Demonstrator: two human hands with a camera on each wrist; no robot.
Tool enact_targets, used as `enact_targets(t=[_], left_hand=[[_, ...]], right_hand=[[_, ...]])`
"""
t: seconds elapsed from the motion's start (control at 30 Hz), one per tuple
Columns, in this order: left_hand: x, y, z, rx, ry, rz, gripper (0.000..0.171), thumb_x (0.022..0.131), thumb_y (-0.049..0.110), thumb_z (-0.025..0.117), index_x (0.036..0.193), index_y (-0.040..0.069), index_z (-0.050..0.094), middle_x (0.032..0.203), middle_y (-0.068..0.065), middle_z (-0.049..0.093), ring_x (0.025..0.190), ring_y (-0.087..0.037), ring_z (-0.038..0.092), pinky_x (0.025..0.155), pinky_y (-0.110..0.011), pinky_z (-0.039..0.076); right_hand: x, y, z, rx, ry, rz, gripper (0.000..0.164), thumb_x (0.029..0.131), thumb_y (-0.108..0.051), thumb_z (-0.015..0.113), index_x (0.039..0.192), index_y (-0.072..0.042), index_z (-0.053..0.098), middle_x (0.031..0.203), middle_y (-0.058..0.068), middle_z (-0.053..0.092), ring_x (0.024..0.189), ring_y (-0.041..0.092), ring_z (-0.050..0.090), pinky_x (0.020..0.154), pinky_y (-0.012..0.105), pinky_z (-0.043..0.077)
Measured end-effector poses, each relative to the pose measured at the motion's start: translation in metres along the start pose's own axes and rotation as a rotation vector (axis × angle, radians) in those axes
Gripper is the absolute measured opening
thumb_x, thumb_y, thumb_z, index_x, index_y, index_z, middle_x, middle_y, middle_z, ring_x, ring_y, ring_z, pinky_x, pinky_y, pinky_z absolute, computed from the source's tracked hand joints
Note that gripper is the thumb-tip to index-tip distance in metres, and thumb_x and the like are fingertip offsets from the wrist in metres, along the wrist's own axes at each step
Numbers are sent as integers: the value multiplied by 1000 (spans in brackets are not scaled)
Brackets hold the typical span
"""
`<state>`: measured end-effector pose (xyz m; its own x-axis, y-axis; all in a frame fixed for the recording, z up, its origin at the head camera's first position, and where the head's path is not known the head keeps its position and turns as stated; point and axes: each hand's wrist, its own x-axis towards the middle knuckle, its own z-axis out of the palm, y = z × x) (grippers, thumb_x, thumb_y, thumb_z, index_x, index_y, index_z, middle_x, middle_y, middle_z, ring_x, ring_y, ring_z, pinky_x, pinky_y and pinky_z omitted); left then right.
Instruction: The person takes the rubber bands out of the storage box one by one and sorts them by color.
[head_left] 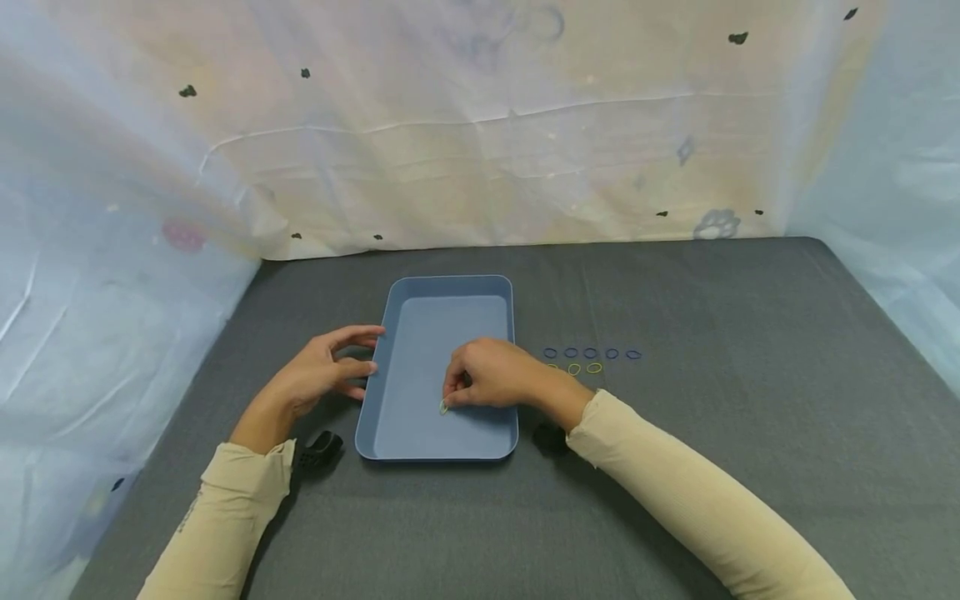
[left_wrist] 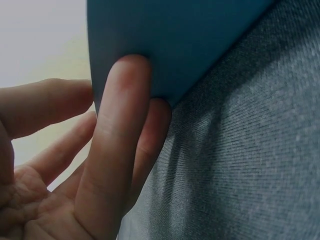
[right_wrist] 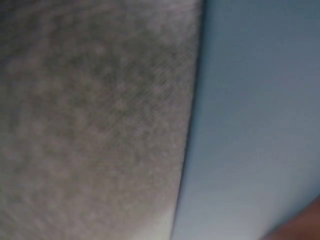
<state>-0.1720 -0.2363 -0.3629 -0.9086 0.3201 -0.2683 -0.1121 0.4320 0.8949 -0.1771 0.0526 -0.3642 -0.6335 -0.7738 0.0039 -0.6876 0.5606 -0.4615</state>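
A blue-grey rectangular tray (head_left: pixel 435 437) lies on the table. My left hand (head_left: pixel 324 371) is at its left side, the fingers fairly straight; in the left wrist view the fingertips (left_wrist: pixel 131 70) press against the tray's outer wall. Over the tray, my right hand (head_left: pixel 487 375) pinches a small yellow rubber band (head_left: pixel 443 407) between thumb and finger, close above the tray floor. In the right wrist view only a sliver of that hand (right_wrist: pixel 300 225) shows beside the tray wall, and the band is out of sight.
Right of the tray lie several blue rubber bands (head_left: pixel 590 353) in a row. Below them is a row of yellow rubber bands (head_left: pixel 573 369), partly covered by my right wrist. The table has a dark grey cloth (head_left: pixel 705 400). A patterned pale curtain (head_left: pixel 480 183) hangs behind.
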Motion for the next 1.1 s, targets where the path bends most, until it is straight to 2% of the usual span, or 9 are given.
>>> enact_targets(t=[0.3, 0.57, 0.87, 1.1], left_hand=[[0, 0, 0, 5, 2, 5, 63, 96, 14, 67, 152, 12, 40, 152, -21, 34, 118, -32, 55, 75, -39, 63], [-1, 1, 1, 7, 4, 2, 63, 96, 14, 67, 152, 12, 39, 152, -21, 34, 116, -30, 57, 75, -39, 63], [-1, -1, 2, 9, 8, -2, 62, 96, 14, 66, 152, 12, 40, 151, -23, 35, 112, -29, 60, 74, -39, 63], [0, 0, 1, 0, 10, 1, 61, 96, 13, 66, 152, 12, 40, 152, -22, 35, 114, -29, 58, 74, -39, 63]], right_hand=[[-4, 1, 0, -3, 19, 12, 8, 86, -36, 78, 82, -29, 77, 76, -16, 63, 69, 0, 54, 66, 20, 46], [-8, 1, -2, 12, 45, 3, 8, 86, -34, 79, 82, -27, 78, 75, -15, 62, 69, 0, 53, 64, 19, 45], [-20, 4, -6, 89, 84, -1, 6, 87, -31, 78, 84, -26, 78, 78, -15, 64, 69, 0, 54, 62, 18, 46], [-30, 5, -10, 90, 131, -12, 6, 87, -31, 78, 84, -26, 78, 77, -15, 64, 68, 0, 52, 61, 17, 44]])
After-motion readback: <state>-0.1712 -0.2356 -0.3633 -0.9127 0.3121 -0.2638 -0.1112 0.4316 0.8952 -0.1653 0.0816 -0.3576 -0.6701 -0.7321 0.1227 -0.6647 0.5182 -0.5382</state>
